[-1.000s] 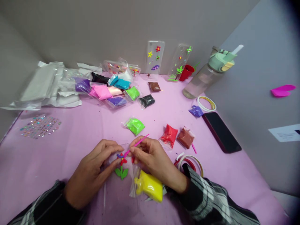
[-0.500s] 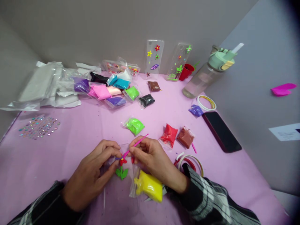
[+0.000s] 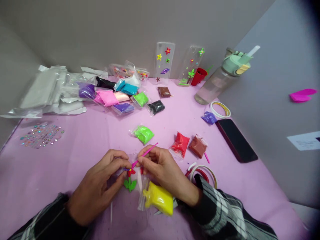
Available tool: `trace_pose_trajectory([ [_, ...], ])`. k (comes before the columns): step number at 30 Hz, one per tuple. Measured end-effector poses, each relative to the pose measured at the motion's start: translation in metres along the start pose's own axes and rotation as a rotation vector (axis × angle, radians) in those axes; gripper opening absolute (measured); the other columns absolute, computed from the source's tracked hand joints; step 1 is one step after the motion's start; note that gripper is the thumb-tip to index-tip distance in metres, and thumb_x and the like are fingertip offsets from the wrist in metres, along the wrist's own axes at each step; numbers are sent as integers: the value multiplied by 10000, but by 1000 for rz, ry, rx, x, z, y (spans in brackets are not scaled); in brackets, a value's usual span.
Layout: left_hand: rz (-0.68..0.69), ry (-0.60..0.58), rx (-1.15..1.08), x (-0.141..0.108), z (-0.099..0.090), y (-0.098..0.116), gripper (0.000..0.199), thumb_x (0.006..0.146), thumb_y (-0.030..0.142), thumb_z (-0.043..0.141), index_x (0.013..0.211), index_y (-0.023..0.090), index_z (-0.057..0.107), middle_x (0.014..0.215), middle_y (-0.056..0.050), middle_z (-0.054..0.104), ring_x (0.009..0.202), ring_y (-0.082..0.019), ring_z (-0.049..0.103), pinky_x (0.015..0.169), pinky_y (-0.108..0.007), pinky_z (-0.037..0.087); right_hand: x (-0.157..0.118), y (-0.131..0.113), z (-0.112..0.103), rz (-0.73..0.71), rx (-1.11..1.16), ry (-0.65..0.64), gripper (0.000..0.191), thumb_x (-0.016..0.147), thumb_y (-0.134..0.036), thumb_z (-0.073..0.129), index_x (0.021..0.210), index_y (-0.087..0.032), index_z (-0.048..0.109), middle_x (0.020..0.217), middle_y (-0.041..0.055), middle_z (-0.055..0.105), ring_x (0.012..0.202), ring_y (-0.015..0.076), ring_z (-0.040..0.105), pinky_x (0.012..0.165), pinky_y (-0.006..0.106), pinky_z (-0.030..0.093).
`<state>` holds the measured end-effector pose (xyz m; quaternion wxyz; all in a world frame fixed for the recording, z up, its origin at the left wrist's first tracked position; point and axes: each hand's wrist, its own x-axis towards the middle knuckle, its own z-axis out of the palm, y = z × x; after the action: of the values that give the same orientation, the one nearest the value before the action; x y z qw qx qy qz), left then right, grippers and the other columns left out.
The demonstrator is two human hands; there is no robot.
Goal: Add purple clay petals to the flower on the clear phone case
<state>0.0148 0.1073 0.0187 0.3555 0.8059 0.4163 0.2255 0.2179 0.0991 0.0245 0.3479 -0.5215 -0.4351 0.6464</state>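
Note:
My right hand [image 3: 160, 165] is closed in a pinch on a thin pink modelling tool [image 3: 150, 149], whose lower end touches a small clay flower [image 3: 131, 172] with red petals and a yellow centre. My left hand [image 3: 105, 181] has its fingers curled in against the flower's left side, where a bit of purple shows under the fingertips; what they grip is mostly hidden. Green clay leaves [image 3: 130, 184] lie just below the flower, on what looks like a clear phone case. Beside my right wrist rests a bag of yellow clay [image 3: 161, 199].
Beyond my hands lie bags of green clay [image 3: 143, 134], red clay [image 3: 180, 145] and brown clay [image 3: 198, 146]. Tape rolls [image 3: 216, 180], a phone [image 3: 236, 140] and a bottle [image 3: 215, 83] stand or lie rightward. Decorated phone cases [image 3: 162, 66] lean at the back; gem stickers [image 3: 42, 136] lie left.
My left fingertips have shifted slightly right over the purple bit, covering more of it. The pink tool's tip has moved very little, and my right hand stays in place.

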Motion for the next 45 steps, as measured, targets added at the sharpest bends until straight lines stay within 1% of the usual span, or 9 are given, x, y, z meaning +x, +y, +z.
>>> trace_pose_trajectory([
  [5, -6, 1, -21, -2, 1, -2, 159, 954, 219, 502, 1030, 269, 633, 1148, -56, 572, 1036, -214, 607, 862, -313, 526, 0, 1, 0, 1, -1, 2, 116, 904, -273, 608, 851, -172, 632, 622, -52, 555, 503, 71, 429, 489, 189, 333],
  [8, -11, 0, -32, -3, 1, -2, 175, 959, 220, 493, 1064, 277, 621, 1154, -57, 566, 1062, -220, 592, 874, -323, 519, 0, 1, 0, 4, 8, 0, 115, 904, -277, 610, 858, -173, 633, 631, -47, 567, 501, 71, 429, 481, 188, 326],
  [13, -9, 1, -40, -5, 0, -2, 218, 963, 212, 497, 1127, 286, 619, 1163, -57, 560, 1058, -211, 592, 852, -308, 524, 0, -1, 0, 13, 31, -6, 131, 897, -290, 618, 844, -171, 629, 616, -45, 570, 485, 70, 421, 470, 190, 317],
  [17, 4, 7, -41, -4, 0, -2, 207, 959, 209, 507, 1096, 294, 638, 1154, -49, 562, 1068, -208, 594, 855, -305, 520, 0, -2, 0, 9, 34, -7, 136, 895, -293, 622, 834, -171, 620, 618, -42, 570, 496, 73, 429, 464, 186, 310],
  [26, 10, 10, -1, -1, -2, -1, 165, 947, 208, 510, 1022, 264, 645, 1129, -67, 575, 1072, -223, 600, 863, -320, 528, 0, 0, 0, 7, 28, -1, 122, 896, -282, 617, 851, -169, 629, 630, -38, 567, 504, 72, 432, 459, 180, 308],
  [32, -9, 4, -17, -2, -3, -1, 150, 954, 228, 496, 1011, 266, 629, 1138, -69, 572, 1059, -229, 601, 840, -331, 529, -1, -1, 0, 14, 7, 1, 140, 894, -303, 616, 844, -172, 630, 612, -43, 564, 487, 75, 425, 460, 189, 315],
  [36, -23, 0, -39, -3, -4, 0, 155, 970, 268, 492, 1052, 281, 623, 1139, -60, 571, 1040, -228, 613, 822, -328, 535, -1, 0, 0, 9, 9, -1, 134, 895, -299, 612, 845, -176, 630, 616, -46, 562, 493, 75, 431, 465, 189, 320],
  [42, -40, -22, -43, -1, -5, -4, 158, 953, 322, 561, 1081, 294, 649, 1131, -52, 577, 930, -208, 639, 684, -275, 542, -1, 1, 0, 3, 24, -4, 124, 895, -283, 617, 843, -171, 627, 618, -46, 558, 512, 76, 443, 469, 184, 321],
  [45, -26, -19, -38, 0, -4, -7, 152, 964, 304, 546, 1062, 299, 661, 1114, -44, 574, 956, -203, 626, 729, -279, 538, -1, 2, -1, -1, 16, -5, 118, 901, -274, 610, 845, -172, 628, 625, -45, 562, 519, 77, 444, 475, 185, 324],
])
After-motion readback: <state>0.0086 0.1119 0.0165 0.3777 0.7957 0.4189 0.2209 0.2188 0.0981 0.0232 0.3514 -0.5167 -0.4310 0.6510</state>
